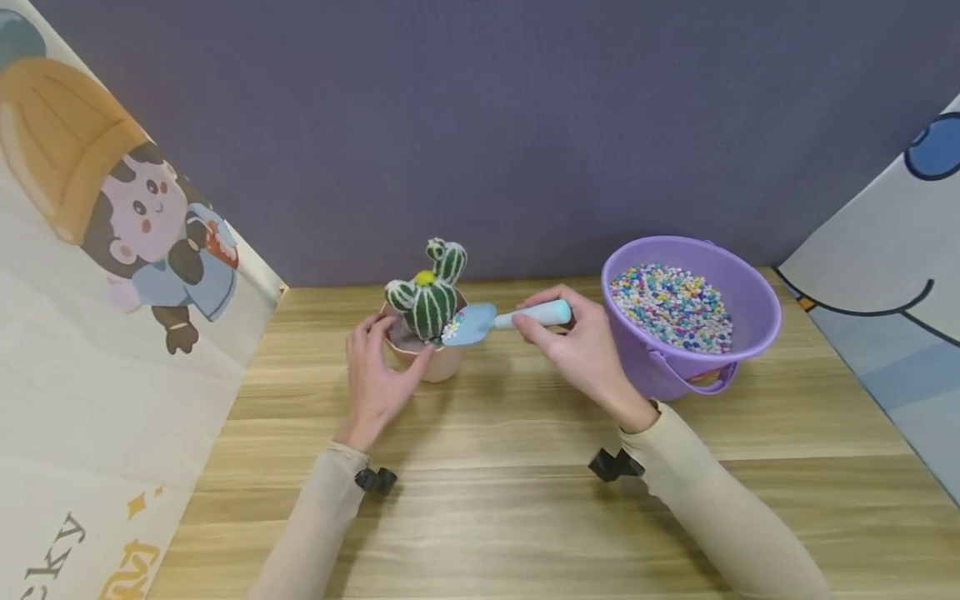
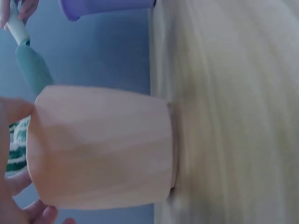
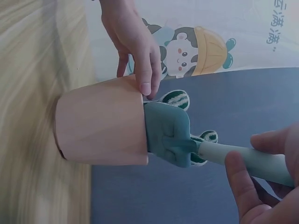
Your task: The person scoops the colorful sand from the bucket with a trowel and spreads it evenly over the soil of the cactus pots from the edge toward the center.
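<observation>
A knitted green-and-white cactus [image 1: 431, 308] with a yellow flower stands in a pale pink pot [image 2: 103, 147] on the table. My left hand [image 1: 381, 375] grips the pot's rim from the left, thumb at the front edge. My right hand [image 1: 573, 342] holds a small blue-green trowel [image 3: 168, 133] by its handle, fingers curled round it. The trowel's blade tip is at the pot's rim beside the cactus, with some colourful pebbles [image 1: 452, 327] at the tip. How much lies inside the pot is mostly hidden.
To the right, a purple bucket [image 1: 645, 367] holds many multicoloured pebbles [image 1: 675, 308], its handle hanging at the front. A dark panel [image 1: 495, 125] rises behind the wooden table [image 1: 487, 500]. Printed cartoon panels flank both sides.
</observation>
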A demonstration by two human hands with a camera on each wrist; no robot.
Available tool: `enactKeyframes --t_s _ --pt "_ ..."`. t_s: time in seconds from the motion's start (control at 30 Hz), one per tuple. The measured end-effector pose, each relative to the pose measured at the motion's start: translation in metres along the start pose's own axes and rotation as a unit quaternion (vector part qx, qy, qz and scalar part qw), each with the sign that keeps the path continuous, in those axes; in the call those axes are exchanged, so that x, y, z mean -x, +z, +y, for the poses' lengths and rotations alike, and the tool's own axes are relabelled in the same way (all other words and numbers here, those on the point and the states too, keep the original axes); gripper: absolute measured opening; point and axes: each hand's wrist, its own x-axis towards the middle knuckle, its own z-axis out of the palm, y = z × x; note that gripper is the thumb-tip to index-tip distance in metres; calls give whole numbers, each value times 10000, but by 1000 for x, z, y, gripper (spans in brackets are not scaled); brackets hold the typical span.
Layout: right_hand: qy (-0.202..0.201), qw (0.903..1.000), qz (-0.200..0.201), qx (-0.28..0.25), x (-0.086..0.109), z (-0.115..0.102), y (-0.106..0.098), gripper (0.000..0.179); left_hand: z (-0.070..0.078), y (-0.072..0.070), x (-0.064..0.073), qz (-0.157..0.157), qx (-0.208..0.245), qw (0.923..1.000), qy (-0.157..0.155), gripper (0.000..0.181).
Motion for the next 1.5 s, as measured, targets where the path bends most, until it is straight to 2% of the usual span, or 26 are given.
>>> enactKeyframes --t_s 0.1,0.27,0.37,0.67,1.0,1.5 --pt "-130 9999 38 45 0 -2 1 18 -1 -5 -6 -326 -54 9994 -82 81" --pt "-185 9998 44 58 0 -3 0 17 -7 -10 -10 -970 -124 9942 -442 92" --pt "-169 9998 18 37 0 -4 0 17 -10 -11 -10 -1144 -91 9919 -542 94" --pt "-144 9998 -60 106 -1 -8 1 18 -11 -11 -12 -1121 42 9918 -610 102" --pt "-407 9991 -53 99 0 -10 7 16 -13 -11 -11 -1028 168 9916 -764 106" --pt "-527 9980 126 330 6 -2 -1 14 -13 -10 -11 -952 88 9931 -683 100"
